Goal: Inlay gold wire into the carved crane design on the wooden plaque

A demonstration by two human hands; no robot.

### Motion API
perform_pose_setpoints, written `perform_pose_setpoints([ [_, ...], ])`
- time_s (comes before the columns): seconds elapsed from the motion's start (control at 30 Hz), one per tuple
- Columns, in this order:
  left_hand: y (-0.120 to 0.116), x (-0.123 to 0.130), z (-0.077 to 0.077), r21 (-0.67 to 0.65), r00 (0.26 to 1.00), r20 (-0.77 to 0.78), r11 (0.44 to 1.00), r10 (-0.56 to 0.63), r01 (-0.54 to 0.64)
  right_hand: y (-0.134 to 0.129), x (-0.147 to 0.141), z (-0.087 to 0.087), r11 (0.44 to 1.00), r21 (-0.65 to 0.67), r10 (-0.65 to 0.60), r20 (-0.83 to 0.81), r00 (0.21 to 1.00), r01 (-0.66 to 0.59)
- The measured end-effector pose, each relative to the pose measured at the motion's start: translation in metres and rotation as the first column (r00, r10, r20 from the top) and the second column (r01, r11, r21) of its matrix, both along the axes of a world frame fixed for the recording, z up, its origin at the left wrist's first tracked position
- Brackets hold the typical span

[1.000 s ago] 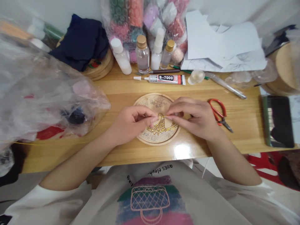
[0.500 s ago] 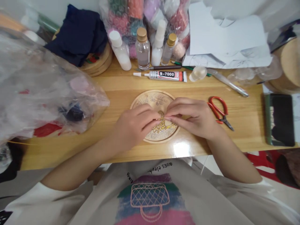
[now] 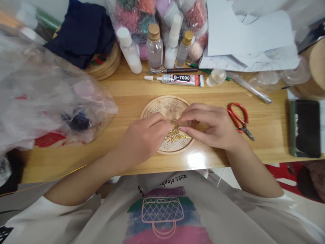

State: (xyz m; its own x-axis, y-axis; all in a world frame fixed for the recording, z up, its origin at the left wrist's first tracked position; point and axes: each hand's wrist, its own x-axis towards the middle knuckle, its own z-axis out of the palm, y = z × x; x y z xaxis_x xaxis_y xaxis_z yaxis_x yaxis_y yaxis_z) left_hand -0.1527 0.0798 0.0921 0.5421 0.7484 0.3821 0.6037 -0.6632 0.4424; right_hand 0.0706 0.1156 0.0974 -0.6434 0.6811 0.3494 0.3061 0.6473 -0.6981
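A round wooden disc [image 3: 148, 111] with fine line drawings on its pale face lies in front of me on the table. Gold wire [image 3: 173, 134], bent into rows of small loops, covers part of its lower middle. My left hand [image 3: 146, 135] is closed at the disc's left side, thumb and forefinger pinched on the gold wire; their tips are partly hidden. Over the right side is my right hand [image 3: 209, 127], its thumb and forefinger slightly apart beside the wirework. A loose strand of yellow wire [image 3: 73, 172] runs along the table edge by my left forearm.
Red-handled pliers [image 3: 238, 117] lie right of the disc, a phone [image 3: 306, 128] farther right. Behind are a B-7000 glue tube [image 3: 181, 80], several small bottles [image 3: 154, 51] and papers [image 3: 251, 37]. A clear plastic bag [image 3: 50, 98] fills the left side.
My right thumb and forefinger have parted from their pinch at the wire. The left fingers have shifted slightly over the wirework. More of the loose yellow strand shows by my left forearm.
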Motion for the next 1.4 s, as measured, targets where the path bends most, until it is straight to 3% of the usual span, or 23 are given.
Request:
perform_pose_setpoints([
  [0.07, 0.000, 0.002, 0.003, -0.113, 0.996, 0.087, 0.993, 0.030, -0.020, -0.001, -0.001, -0.002, 0.998, 0.061, 0.008, 0.016, 1.000, -0.009],
  [0.13, 0.001, 0.004, 0.008, -0.310, 0.982, 0.156, 0.949, 0.101, -0.048, -0.001, -0.003, -0.005, 0.986, 0.165, 0.002, 0.017, 1.000, -0.005],
  [0.2, 0.003, 0.005, 0.014, -0.567, 0.959, 0.201, 0.822, 0.200, -0.052, -0.002, -0.004, -0.008, 0.965, 0.261, -0.002, 0.004, 1.000, 0.001],
  [0.27, 0.006, 0.006, 0.019, -0.785, 0.927, 0.233, 0.619, 0.294, 0.001, -0.002, -0.006, -0.010, 0.953, 0.304, 0.000, -0.003, 1.000, 0.001],
  [0.33, 0.009, 0.005, 0.022, -0.891, 0.898, 0.263, 0.446, 0.352, 0.086, -0.003, -0.007, -0.010, 0.950, 0.311, -0.005, -0.006, 1.000, 0.007],
  [0.37, 0.011, 0.005, 0.022, -0.912, 0.889, 0.271, 0.393, 0.369, 0.115, -0.003, -0.008, -0.009, 0.950, 0.313, -0.008, -0.006, 1.000, 0.010],
  [0.43, 0.014, 0.004, 0.022, -0.924, 0.875, 0.282, 0.356, 0.393, 0.138, -0.003, -0.008, -0.008, 0.947, 0.322, -0.012, -0.005, 1.000, 0.013],
  [0.53, 0.017, 0.003, 0.021, -0.919, 0.873, 0.281, 0.375, 0.399, 0.124, -0.003, -0.008, -0.006, 0.951, 0.309, -0.023, 0.024, 0.999, 0.015],
  [0.6, 0.017, 0.002, 0.021, -0.902, 0.896, 0.261, 0.422, 0.359, 0.094, -0.002, -0.008, -0.007, 0.958, 0.286, -0.033, 0.055, 0.998, 0.016],
  [0.67, 0.014, 0.002, 0.022, -0.840, 0.937, 0.198, 0.543, 0.288, 0.011, -0.002, -0.007, -0.008, 0.959, 0.281, -0.040, 0.066, 0.997, 0.020],
  [0.77, 0.004, 0.005, 0.028, -0.584, 0.985, -0.008, 0.799, 0.171, -0.143, -0.002, -0.007, -0.009, 0.960, 0.279, -0.031, 0.027, 0.999, 0.023],
  [0.8, -0.001, 0.006, 0.031, -0.478, 0.985, -0.098, 0.861, 0.141, -0.171, -0.002, -0.008, -0.008, 0.962, 0.271, -0.022, 0.001, 1.000, 0.021],
  [0.87, -0.011, 0.006, 0.037, -0.304, 0.961, -0.256, 0.935, 0.105, -0.183, -0.004, -0.010, -0.007, 0.970, 0.243, 0.003, -0.050, 0.999, 0.009],
  [1.07, -0.033, 0.002, 0.049, -0.069, 0.854, -0.516, 0.990, 0.071, -0.124, -0.011, -0.016, -0.012, 0.960, 0.275, 0.084, -0.137, 0.987, -0.044],
  [1.4, -0.028, 0.026, 0.055, -0.091, 0.652, -0.757, 0.983, 0.037, -0.161, -0.012, -0.018, -0.018, 0.933, 0.340, 0.089, 0.084, 0.992, -0.113],
])
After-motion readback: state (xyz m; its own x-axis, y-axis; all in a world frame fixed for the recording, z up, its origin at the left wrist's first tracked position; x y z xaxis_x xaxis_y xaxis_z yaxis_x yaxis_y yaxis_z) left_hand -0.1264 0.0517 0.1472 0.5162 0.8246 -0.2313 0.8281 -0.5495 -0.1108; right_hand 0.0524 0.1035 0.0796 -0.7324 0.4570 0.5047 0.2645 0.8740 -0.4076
